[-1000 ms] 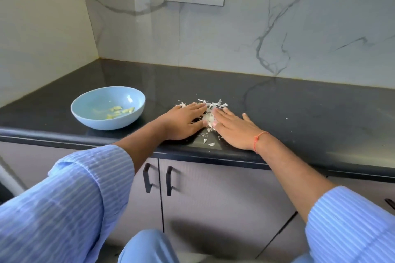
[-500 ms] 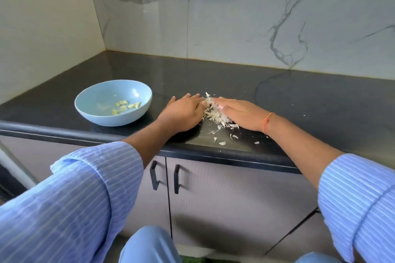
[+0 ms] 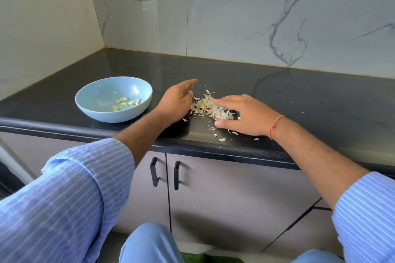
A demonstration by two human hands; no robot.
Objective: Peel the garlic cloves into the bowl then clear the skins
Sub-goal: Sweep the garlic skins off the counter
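Black counter [image 3: 299, 96] | marble wall [image 3: 256, 27] | left hand [image 3: 175, 104], right hand [image 3: 245, 115] grips loose beside skins [image 3: 206, 106]

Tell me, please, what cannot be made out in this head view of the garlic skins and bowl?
- Skins under the right hand: its palm covers part of the skin pile.
- Left hand fingertips: blurred.
- Exact clove count in the bowl: pieces too small.
- Where the skins will go: no bin in view.

skins [image 3: 208, 107]: white heap, counter | cloves [image 3: 126, 102]: peeled, in bowl [image 3: 94, 111]
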